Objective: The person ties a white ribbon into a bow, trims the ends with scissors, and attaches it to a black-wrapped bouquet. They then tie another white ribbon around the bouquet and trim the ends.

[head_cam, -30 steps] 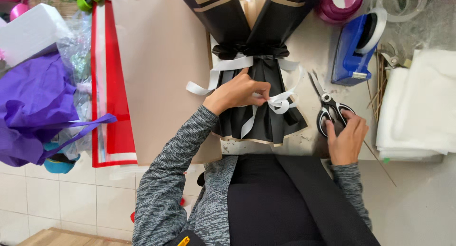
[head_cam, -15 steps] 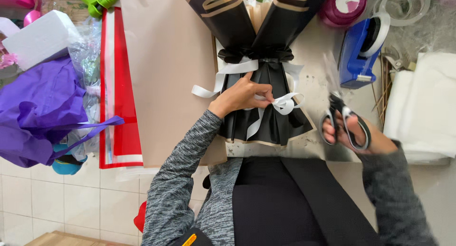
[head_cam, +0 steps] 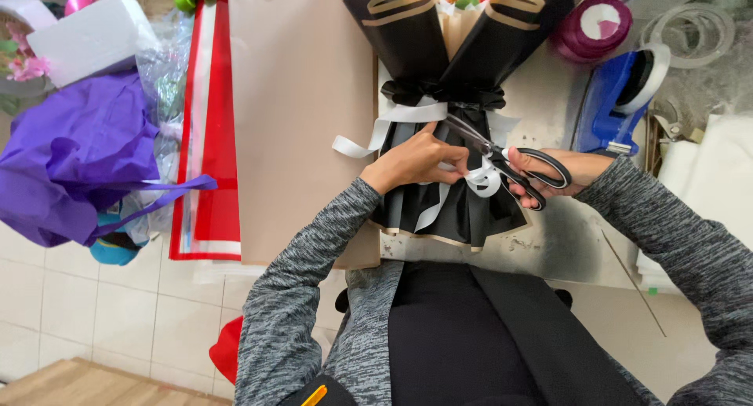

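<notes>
- The left hand is pinching the white ribbon, already tied round the black-wrapped bouquet.
- The right hand is gripping black scissors, blades just beside those fingers.
- Loose ribbon tails look untrimmed.

Bright even daylight, soft shadows, sharp focus, wide-angle edge bending

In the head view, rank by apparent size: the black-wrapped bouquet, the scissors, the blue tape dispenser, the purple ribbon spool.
1. Black-wrapped bouquet
2. Blue tape dispenser and scissors: too alike to rank; the right hand hides part of the scissors.
3. Purple ribbon spool
</notes>
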